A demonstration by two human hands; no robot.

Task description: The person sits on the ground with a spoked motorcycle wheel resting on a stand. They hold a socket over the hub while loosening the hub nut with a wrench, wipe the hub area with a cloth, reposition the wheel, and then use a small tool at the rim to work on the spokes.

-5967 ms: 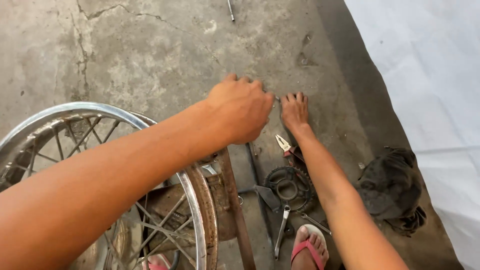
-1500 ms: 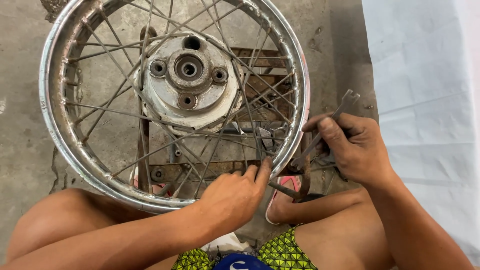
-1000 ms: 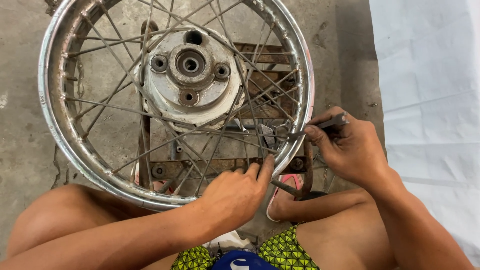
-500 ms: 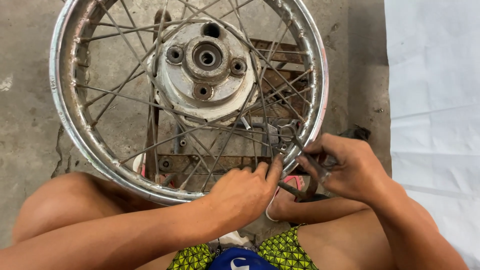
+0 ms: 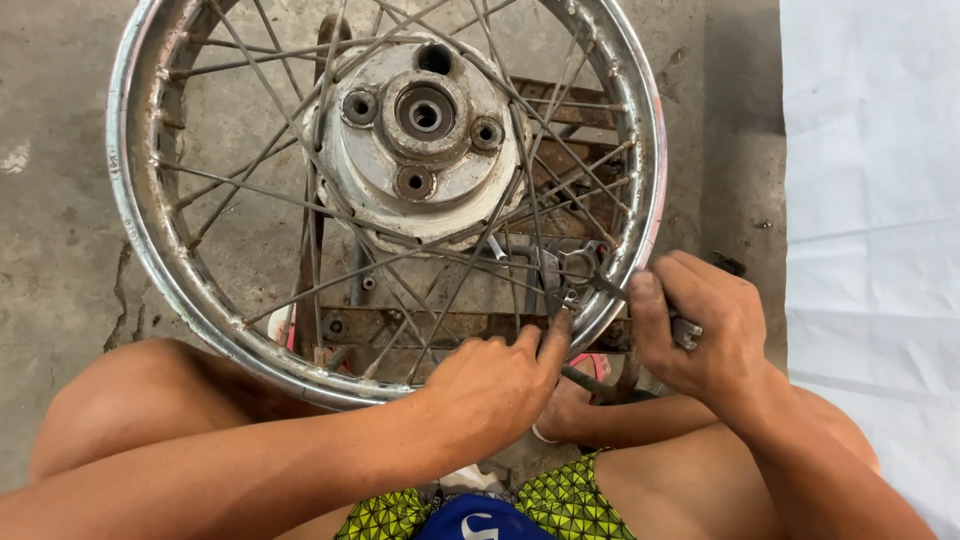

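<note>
A spoked metal wheel lies flat in front of me, its chrome rim (image 5: 135,230) worn and its grey hub (image 5: 425,150) in the middle. My left hand (image 5: 495,385) reaches in at the near right of the rim, index finger tip touching a spoke nipple (image 5: 568,298). My right hand (image 5: 700,325) is closed around a small metal wrench (image 5: 686,332), whose thin end points at that same nipple just inside the rim. Thin spokes (image 5: 300,200) cross from hub to rim.
A rusty metal frame (image 5: 440,325) sits under the wheel on the cracked concrete floor (image 5: 60,250). A white sheet (image 5: 870,200) covers the floor on the right. My bare knees and a foot in a pink sandal (image 5: 590,365) are below the rim.
Six seconds ago both hands were on the floor by loose tools. In the last second, my right hand brought the wrench down to the rim's near right; my left index finger stayed there.
</note>
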